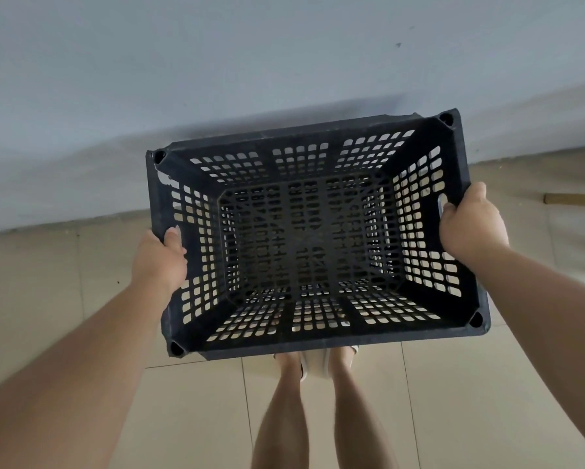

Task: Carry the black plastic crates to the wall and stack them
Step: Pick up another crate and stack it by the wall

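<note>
One black plastic crate (318, 343) fills the middle of the frame, held in the air with its open top turned up toward my camera. It sits slightly skewed, with the far right corner higher in the frame than the far left. Its walls and bottom are a grid of small holes, and beige floor tiles (453, 401) show through the side walls. The bottom reads darker, with a muddled lattice behind it. I cannot tell what lies underneath.

Both hands are clamped on the short ends. The left hand (160, 257), at centre left, grasps the left rim with its thumb (173, 236) hooked over the edge onto the inner face; the other fingers are hidden on the outside. The right hand (470, 221), at centre right, grasps the right rim just beside the handle slot (442, 203), also with its fingers out of sight behind the wall of the crate.

A pale blue-grey wall (250, 62) takes the upper half of the frame and meets the tiles just past the crate's far edge — the crate is near it, though I cannot say whether they touch. At the bottom centre, bare legs (284, 418) stand below the crate's near edge, with a pale slipper (314, 363) partly tucked under it. At the right edge a wooden stick (575, 199) lies on the tiles.
</note>
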The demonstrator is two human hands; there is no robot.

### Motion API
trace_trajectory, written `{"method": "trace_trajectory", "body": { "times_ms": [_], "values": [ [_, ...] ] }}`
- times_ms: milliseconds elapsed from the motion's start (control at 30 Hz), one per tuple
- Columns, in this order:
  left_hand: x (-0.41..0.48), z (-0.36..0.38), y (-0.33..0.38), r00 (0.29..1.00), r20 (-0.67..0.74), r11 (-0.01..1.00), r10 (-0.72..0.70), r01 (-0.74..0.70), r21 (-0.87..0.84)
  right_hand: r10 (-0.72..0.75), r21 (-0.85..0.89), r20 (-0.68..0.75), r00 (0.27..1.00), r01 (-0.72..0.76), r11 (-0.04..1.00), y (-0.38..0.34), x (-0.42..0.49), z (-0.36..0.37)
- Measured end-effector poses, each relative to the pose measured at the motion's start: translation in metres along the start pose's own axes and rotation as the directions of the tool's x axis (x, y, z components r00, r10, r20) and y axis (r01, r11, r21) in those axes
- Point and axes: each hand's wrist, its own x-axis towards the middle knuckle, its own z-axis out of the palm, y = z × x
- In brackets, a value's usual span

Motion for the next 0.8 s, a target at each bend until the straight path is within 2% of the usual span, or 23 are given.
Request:
{"method": "trace_trajectory", "body": {
  "times_ms": [133,233,333,367,433,500,533,600,667,800],
  "values": [
    [-0.002,-0.002,0.006,0.999,0.030,0.999,-0.039,0.038,0.020,0.016,0.019,0.066,0.998,-0.018,1.000,0.000,0.004,-0.005],
    [-0.001,-0.005,0.010,0.992,0.063,0.992,-0.111,0.107,0.064,0.096,0.070,0.155,0.983,-0.107,0.992,-0.006,0.001,-0.012],
    [-0.007,-0.012,0.015,0.984,0.058,0.971,-0.168,0.155,0.185,0.113,0.083,0.115,0.987,-0.123,0.989,-0.010,-0.020,-0.020],
    [-0.017,-0.016,0.019,0.993,0.026,0.965,-0.115,0.106,0.241,0.085,0.080,0.077,0.993,-0.091,0.993,-0.009,-0.031,-0.023],
    [-0.053,-0.024,0.035,0.990,-0.028,0.916,0.137,-0.116,0.384,0.027,0.041,0.066,0.997,-0.030,0.999,-0.008,-0.059,-0.030],
    [-0.095,-0.027,0.046,0.922,0.066,0.790,0.381,-0.362,0.496,0.016,-0.035,0.101,0.995,-0.012,0.999,-0.005,-0.087,-0.039],
    [-0.115,-0.027,0.054,0.891,0.159,0.743,0.424,-0.443,0.501,0.029,-0.047,0.112,0.993,-0.024,0.999,-0.003,-0.098,-0.044],
    [-0.146,-0.023,0.066,0.842,0.354,0.696,0.408,-0.538,0.476,0.085,0.016,0.130,0.988,-0.088,0.996,-0.001,-0.121,-0.057],
    [-0.174,-0.023,0.082,0.791,0.496,0.678,0.358,-0.586,0.444,0.133,0.153,0.153,0.979,-0.156,0.976,-0.003,-0.145,-0.071],
    [-0.229,-0.033,0.116,0.687,0.628,0.595,0.365,-0.691,0.410,0.185,0.308,0.191,0.964,-0.238,0.921,-0.006,-0.206,-0.101]
  ]
}}
